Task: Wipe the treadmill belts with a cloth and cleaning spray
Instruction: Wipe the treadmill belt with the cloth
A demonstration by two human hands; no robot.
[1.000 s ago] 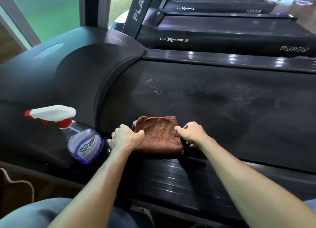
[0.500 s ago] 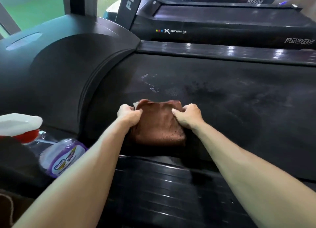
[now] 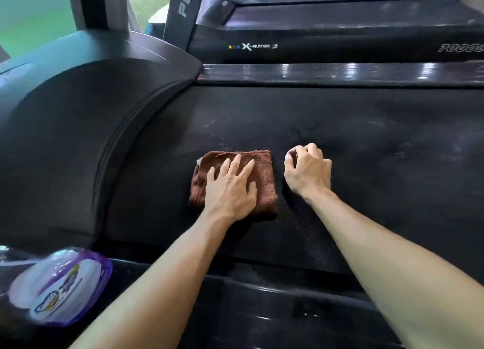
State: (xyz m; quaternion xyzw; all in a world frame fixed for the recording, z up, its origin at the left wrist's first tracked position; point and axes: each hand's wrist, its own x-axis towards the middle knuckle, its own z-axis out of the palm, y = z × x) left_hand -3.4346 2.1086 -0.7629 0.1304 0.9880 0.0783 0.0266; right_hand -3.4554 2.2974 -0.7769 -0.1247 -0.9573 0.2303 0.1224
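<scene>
while flat, left hand (image 3: 231, 185) presses cloth (image 3: 263, 176).

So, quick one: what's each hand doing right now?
Left hand: open, fingers flat, pressing on the brown cloth on the treadmill belt.
Right hand: fingers curled, holding nothing, beside the cloth.
</scene>
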